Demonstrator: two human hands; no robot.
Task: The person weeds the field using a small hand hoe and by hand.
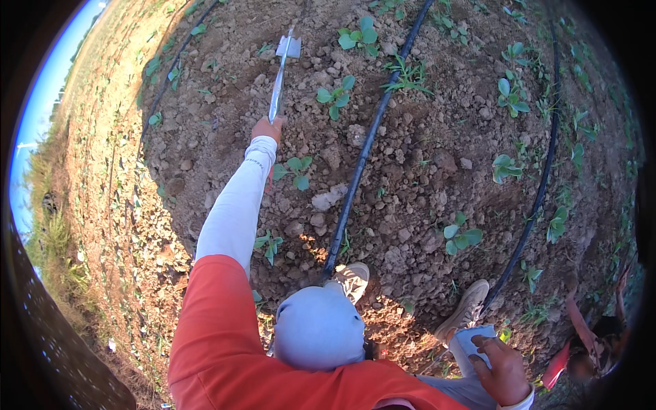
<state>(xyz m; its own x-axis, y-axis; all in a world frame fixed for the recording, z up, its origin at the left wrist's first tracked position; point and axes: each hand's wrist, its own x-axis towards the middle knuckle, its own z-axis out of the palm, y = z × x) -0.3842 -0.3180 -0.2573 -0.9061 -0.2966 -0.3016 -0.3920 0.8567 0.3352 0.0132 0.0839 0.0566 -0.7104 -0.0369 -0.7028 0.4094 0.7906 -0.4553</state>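
Observation:
My left hand (267,128), at the end of an outstretched arm in a white sleeve, is closed around the silver shaft of a hand tool (279,84). A small flat pale plate (289,46) shows near the tool's far end, over bare soil; whether it is the tool's blade is unclear. My right hand (502,371), low at the right beside my lower leg, grips a flat pale blue thing (475,342) between thumb and fingers; its kind is unclear. Young broad-leaved plants, perhaps cabbage seedlings (335,96), grow in the cloddy soil to the right of the tool.
A black irrigation hose (361,159) runs through the soil to my near shoe (352,279). Another hose (538,200) passes by my other shoe (467,310). More seedlings (463,237) stand between them. Another person's arm (580,319) shows at the lower right. Weeds (409,78) grow by the hose.

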